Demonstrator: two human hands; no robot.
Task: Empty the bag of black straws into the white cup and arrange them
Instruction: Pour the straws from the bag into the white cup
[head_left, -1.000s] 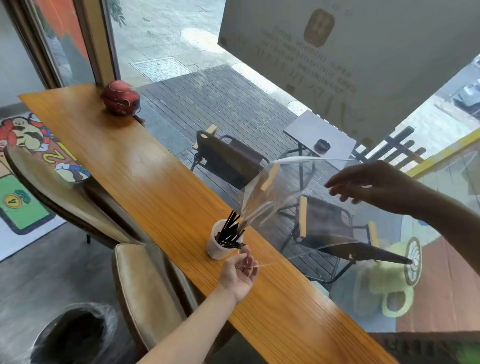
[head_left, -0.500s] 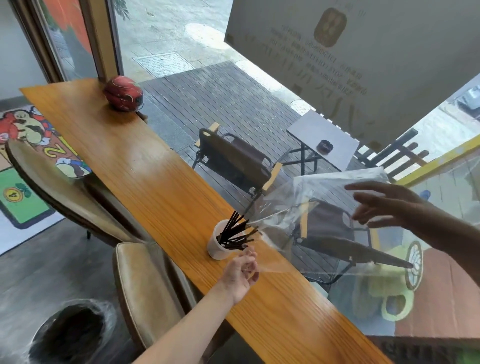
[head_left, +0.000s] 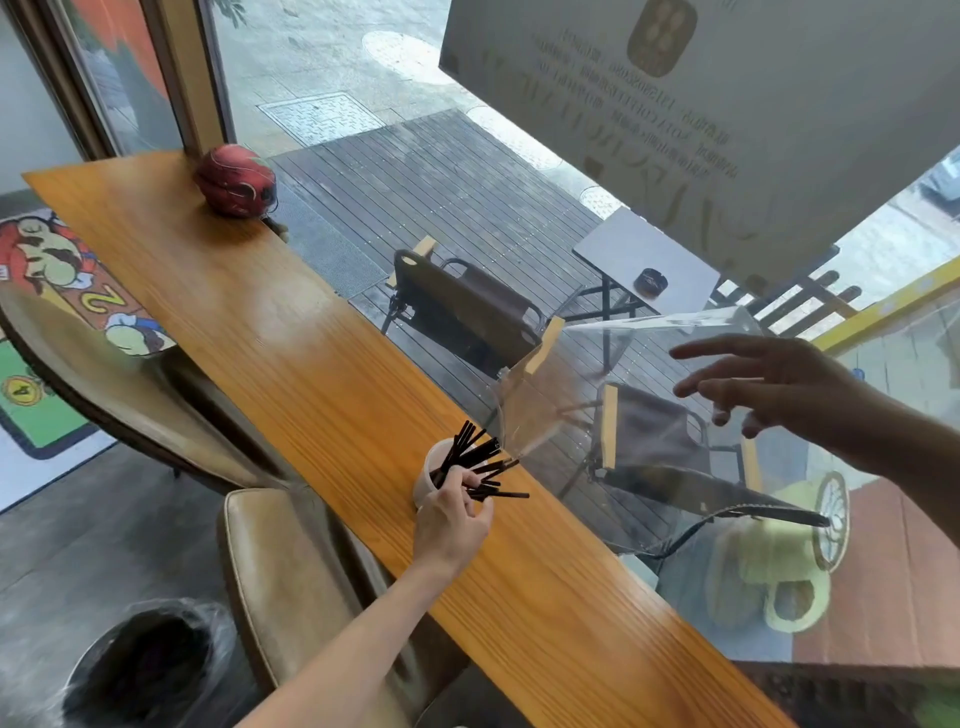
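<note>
My left hand (head_left: 451, 525) sits just below the middle of the frame, against the near side of the white cup (head_left: 427, 480), fingers curled in among the black straws (head_left: 475, 462). Its grip is closed around several of them near the cup's rim. The straws stand in the cup and fan out toward the right, a few lying almost flat and sticking out past the rim over the wood. The cup stands on the wooden bench (head_left: 291, 353), which runs from the upper left of the frame down to the lower right, with the cup close to its window edge.

My right hand (head_left: 779, 389) is raised at the right of the frame, well apart from the cup. Its fingers are spread and nearly straight, reaching left, so that grip is released. The clear plastic bag (head_left: 566, 395) hangs in the air just left of those fingers, its lower end hanging down beside the straw tips; whether any fingertip touches the film I cannot tell. No straws show inside it.

Far up the bench at the upper left lies a red helmet (head_left: 236, 179). A tan leather stool (head_left: 291, 561) stands below the bench beside my forearm, and a lined bin (head_left: 150, 665) sits at the lower left.
</note>
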